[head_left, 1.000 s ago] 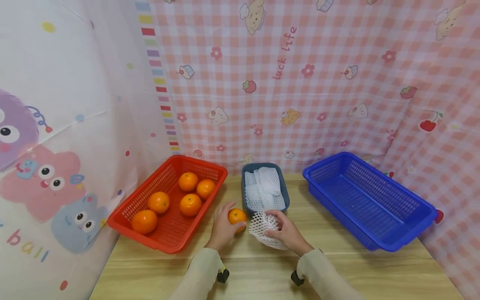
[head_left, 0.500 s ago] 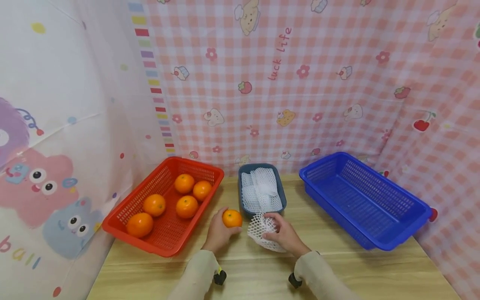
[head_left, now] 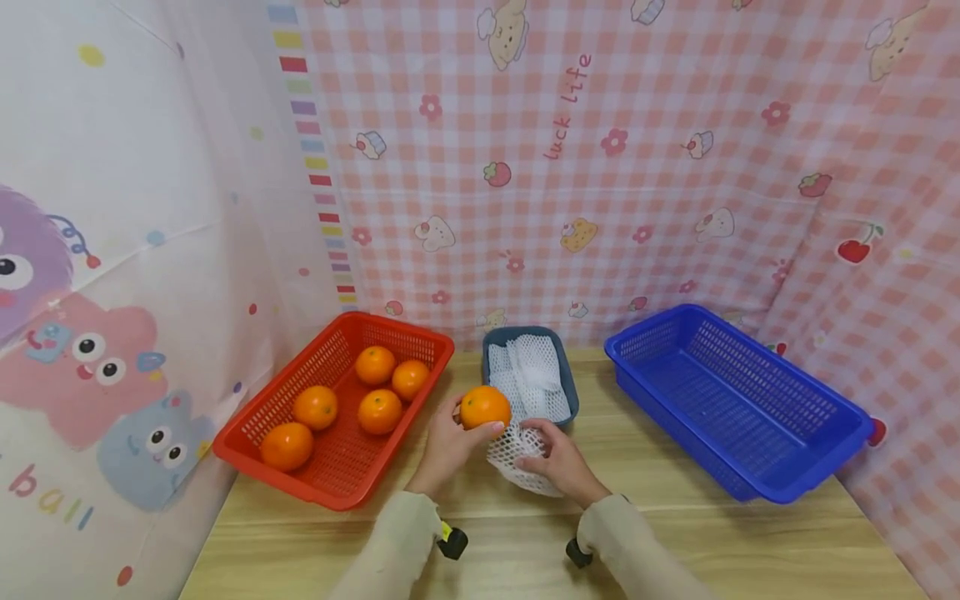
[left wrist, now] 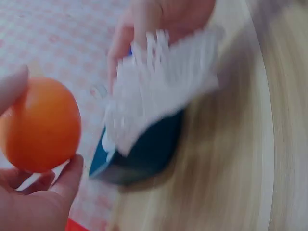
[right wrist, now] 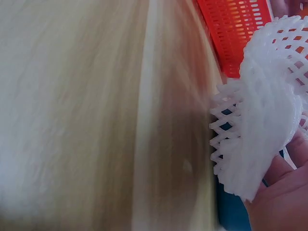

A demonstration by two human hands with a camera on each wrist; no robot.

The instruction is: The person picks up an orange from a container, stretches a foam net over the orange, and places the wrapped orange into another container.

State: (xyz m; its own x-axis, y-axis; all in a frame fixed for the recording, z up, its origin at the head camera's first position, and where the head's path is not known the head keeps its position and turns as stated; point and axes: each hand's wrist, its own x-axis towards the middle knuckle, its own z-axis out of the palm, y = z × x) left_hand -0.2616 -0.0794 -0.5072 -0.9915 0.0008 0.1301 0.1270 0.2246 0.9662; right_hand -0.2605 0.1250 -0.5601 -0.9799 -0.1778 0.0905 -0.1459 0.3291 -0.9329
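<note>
My left hand [head_left: 448, 448] grips an orange [head_left: 485, 408] between thumb and fingers, raised above the table at the near end of the small dark tray. In the left wrist view the orange [left wrist: 42, 125] shows whole, the thumb on one side and fingertips on the other. A white foam net sleeve [head_left: 517, 458] is in my right hand [head_left: 564, 462], pinched between thumb and fingers, its mesh end toward the orange. The right wrist view has the foam net [right wrist: 269, 106] close up, hiding part of the fingers. Orange and net overlap slightly in the head view.
A red basket [head_left: 348, 492] with several oranges stands on the left. The dark blue-grey tray [head_left: 572, 392] behind the hands holds more white foam nets [head_left: 536, 367]. On the right stands a blue basket [head_left: 675, 417]. Patterned cloth [head_left: 645, 192] hangs behind the wooden table [head_left: 517, 554].
My left hand has lifted the orange off the table and brought it up and right, toward the net. The right hand has shifted slightly left with the foam net.
</note>
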